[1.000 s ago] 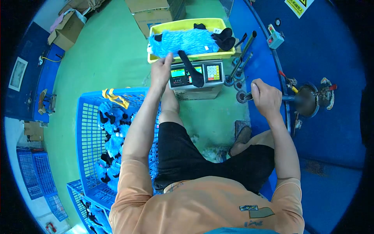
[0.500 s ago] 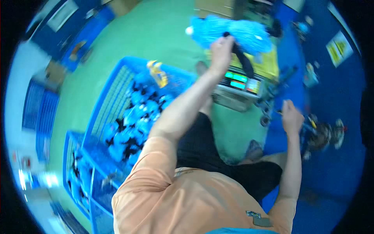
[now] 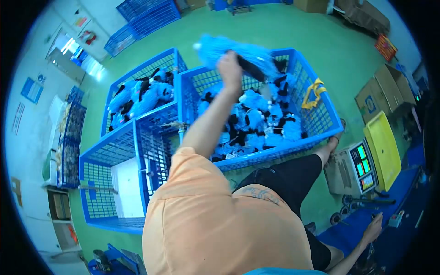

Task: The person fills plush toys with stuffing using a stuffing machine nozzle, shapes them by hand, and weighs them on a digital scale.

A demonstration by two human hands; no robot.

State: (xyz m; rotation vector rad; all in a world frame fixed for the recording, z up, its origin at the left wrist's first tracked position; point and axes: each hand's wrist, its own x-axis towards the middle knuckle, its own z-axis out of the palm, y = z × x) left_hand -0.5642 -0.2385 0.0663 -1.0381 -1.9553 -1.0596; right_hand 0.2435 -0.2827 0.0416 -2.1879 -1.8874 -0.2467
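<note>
Left hand (image 3: 230,71) clamped on 1 blue plush (image 3: 253,56), over right crate (image 3: 266,156); right hand (image 3: 373,228) near right, grip can't tell; 3 crates close by: right and far-left crate (image 3: 142,68) piled with plush toys (image 3: 254,119), near-left crate (image 3: 140,169) showing white panel (image 3: 126,188)

Crates (image 3: 275,154) of plush toys (image 3: 254,119) and a digital scale (image 3: 363,166) mark a workshop.

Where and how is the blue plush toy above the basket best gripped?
Probably by the upper end of its black limb, coming from the wearer's side, where the left hand is. The limb is slim and lies across the near side of the plush toy, so fingers should close around it more easily than around the bulky, furry body.
</note>
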